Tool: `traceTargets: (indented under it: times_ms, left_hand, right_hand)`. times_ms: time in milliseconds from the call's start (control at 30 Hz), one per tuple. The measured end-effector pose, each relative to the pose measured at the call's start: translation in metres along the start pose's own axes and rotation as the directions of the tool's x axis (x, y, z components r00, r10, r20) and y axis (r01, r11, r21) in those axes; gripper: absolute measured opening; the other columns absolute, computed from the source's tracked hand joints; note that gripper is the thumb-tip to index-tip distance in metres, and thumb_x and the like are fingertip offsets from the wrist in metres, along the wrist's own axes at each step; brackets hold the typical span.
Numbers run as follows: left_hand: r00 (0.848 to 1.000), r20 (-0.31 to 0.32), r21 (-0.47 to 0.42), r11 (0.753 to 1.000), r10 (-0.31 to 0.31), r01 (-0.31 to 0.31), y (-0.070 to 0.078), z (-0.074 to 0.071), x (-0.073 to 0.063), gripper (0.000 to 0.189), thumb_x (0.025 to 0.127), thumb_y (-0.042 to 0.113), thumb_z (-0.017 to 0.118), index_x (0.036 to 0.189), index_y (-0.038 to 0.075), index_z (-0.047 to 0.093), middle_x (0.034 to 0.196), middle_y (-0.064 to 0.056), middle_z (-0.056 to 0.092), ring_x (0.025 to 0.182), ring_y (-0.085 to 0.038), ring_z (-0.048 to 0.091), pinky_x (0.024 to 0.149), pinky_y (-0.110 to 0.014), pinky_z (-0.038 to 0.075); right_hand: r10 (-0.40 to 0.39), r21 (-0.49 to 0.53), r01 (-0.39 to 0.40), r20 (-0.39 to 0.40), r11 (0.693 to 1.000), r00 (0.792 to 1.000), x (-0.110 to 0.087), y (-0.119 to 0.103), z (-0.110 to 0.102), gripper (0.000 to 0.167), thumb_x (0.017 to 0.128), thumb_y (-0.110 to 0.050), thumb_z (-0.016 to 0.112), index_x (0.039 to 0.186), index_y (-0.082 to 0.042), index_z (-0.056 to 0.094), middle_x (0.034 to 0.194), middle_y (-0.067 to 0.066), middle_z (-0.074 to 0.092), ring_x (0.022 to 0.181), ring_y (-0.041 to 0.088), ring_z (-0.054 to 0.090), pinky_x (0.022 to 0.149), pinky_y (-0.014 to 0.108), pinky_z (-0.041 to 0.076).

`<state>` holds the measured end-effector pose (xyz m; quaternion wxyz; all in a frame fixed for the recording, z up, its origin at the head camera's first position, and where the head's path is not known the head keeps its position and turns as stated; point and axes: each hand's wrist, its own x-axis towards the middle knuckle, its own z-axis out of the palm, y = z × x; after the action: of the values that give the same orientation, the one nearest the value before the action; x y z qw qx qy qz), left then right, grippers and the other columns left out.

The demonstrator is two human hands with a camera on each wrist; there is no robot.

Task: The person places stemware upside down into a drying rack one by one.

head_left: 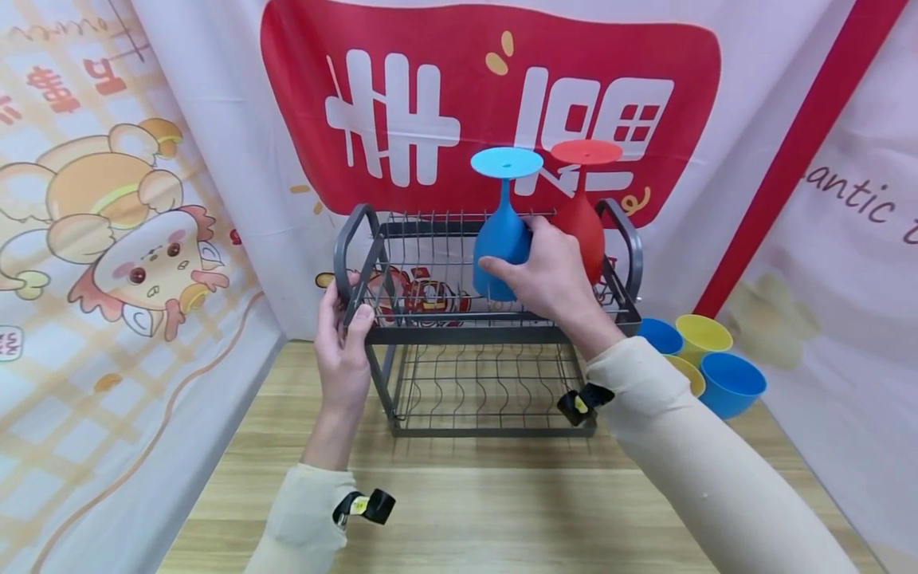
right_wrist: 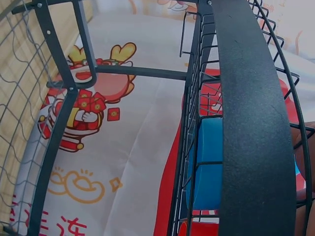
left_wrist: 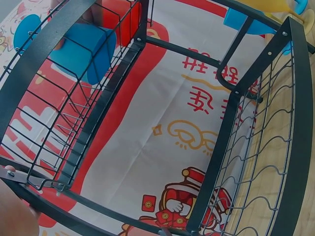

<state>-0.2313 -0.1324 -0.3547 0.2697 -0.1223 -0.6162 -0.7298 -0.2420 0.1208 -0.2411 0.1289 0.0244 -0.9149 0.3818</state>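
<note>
A blue plastic goblet (head_left: 500,239) stands upside down in the upper basket of a dark two-tier dish rack (head_left: 473,336), its round foot on top. My right hand (head_left: 555,275) holds it by the bowl, thumb at the front and fingers behind. Just right of it is a red goblet (head_left: 588,227), also foot up and partly behind that hand. At the rack's left end, my left hand (head_left: 342,347) grips the upper frame near the handle. Through the wires, the left wrist view shows the blue bowl (left_wrist: 81,51) beside the red one (left_wrist: 127,19).
Several blue and yellow cups (head_left: 731,379) stand on the wooden table (head_left: 466,510) to the right of the rack. The lower wire shelf (head_left: 495,391) sits close above the tabletop. A printed cloth (head_left: 237,119) hangs behind and along both sides.
</note>
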Motion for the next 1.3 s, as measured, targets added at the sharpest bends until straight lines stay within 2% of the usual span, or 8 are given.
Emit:
traceTargets:
  times_ms: [300,467,733,1000,1300]
  left_hand:
    - [1.000,0.006,-0.002,1.000,0.008,-0.008,-0.0011,-0.0005,-0.0008,0.051,0.105,0.013,0.058,0.155,0.021,0.050,0.151,-0.017,0.053,0.120,-0.019,0.054,0.111,-0.033,0.044]
    - [1.000,0.006,-0.004,1.000,0.008,-0.008,-0.0008,0.0002,-0.0009,0.051,0.104,0.012,0.058,0.155,0.020,0.051,0.149,-0.021,0.053,0.117,-0.019,0.054,0.108,-0.031,0.045]
    - [1.000,0.006,-0.002,1.000,0.005,-0.005,-0.0013,0.0001,-0.0007,0.051,0.105,0.012,0.058,0.154,0.021,0.051,0.151,-0.021,0.052,0.123,-0.020,0.054,0.112,-0.034,0.043]
    - [1.000,0.001,0.005,1.000,0.005,-0.005,-0.0011,0.0005,0.0001,0.051,0.105,0.013,0.057,0.155,0.022,0.051,0.153,-0.016,0.054,0.126,-0.020,0.054,0.115,-0.035,0.042]
    - [1.000,-0.007,0.008,1.000,-0.001,0.001,-0.0010,0.0012,-0.0008,0.051,0.105,0.014,0.058,0.154,0.022,0.051,0.148,-0.017,0.055,0.122,-0.020,0.054,0.114,-0.036,0.042]
  right_hand:
    - [0.006,-0.047,-0.007,-0.021,0.999,1.000,-0.0008,-0.0001,0.0003,0.085,0.092,-0.042,0.082,0.159,-0.009,0.042,0.154,0.016,0.059,0.133,0.044,0.063,0.105,0.061,0.057]
    - [-0.002,-0.058,0.000,-0.036,0.998,0.999,-0.0006,0.0006,0.0007,0.084,0.092,-0.041,0.082,0.159,-0.009,0.042,0.155,0.015,0.059,0.134,0.045,0.062,0.107,0.062,0.055]
    - [-0.030,-0.052,0.027,-0.062,0.998,0.998,-0.0004,0.0018,0.0014,0.081,0.093,-0.038,0.082,0.158,-0.008,0.044,0.155,0.016,0.059,0.134,0.045,0.063,0.107,0.062,0.055]
    - [-0.047,-0.057,0.042,-0.086,0.997,0.995,-0.0007,0.0016,0.0004,0.080,0.092,-0.037,0.083,0.157,-0.008,0.047,0.153,0.016,0.061,0.132,0.044,0.064,0.107,0.062,0.055]
    - [-0.061,-0.065,0.054,-0.110,0.996,0.992,-0.0070,-0.0007,-0.0015,0.079,0.091,-0.039,0.083,0.155,-0.007,0.049,0.151,0.015,0.063,0.131,0.043,0.066,0.106,0.061,0.057]
